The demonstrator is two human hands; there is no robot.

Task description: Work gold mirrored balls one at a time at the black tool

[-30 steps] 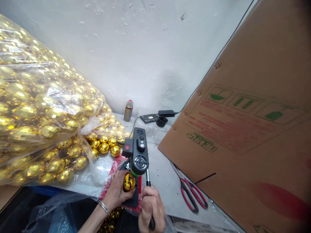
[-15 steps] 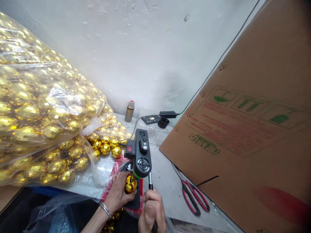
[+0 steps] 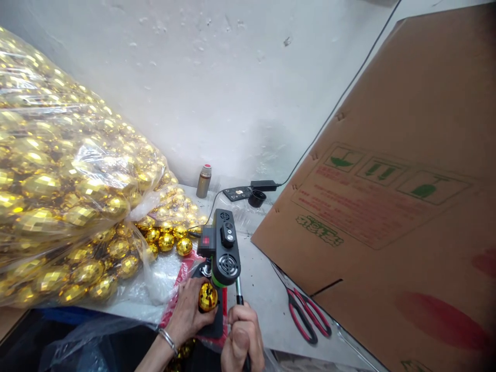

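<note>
Between the thumb and fingers of my left hand [image 3: 187, 305] is a gold faceted ball [image 3: 208, 297], kept under the head of a small black bench machine [image 3: 228, 248]. The ball's top shows a small dark hole. My right hand [image 3: 245, 333] is wrapped round the black grip of the machine's metal lever [image 3: 239, 290], to the right of the ball. A black base plate [image 3: 213, 330] lies beneath the left hand on a red plastic sheet [image 3: 176, 294]. Loose gold balls [image 3: 184, 246] sit just left of the machine.
A large clear bag of gold balls [image 3: 77, 170] fills the left. At the right leans a cardboard box [image 3: 387, 206], with red-handled scissors [image 3: 308, 315] beside it. Behind the machine are a bottle [image 3: 203, 181], a black cap [image 3: 257, 198] and a power adapter [image 3: 265, 185] with its cord.
The camera view has shifted slightly. Both hands keep their holds on the ball and the lever, with no clear movement of either.
</note>
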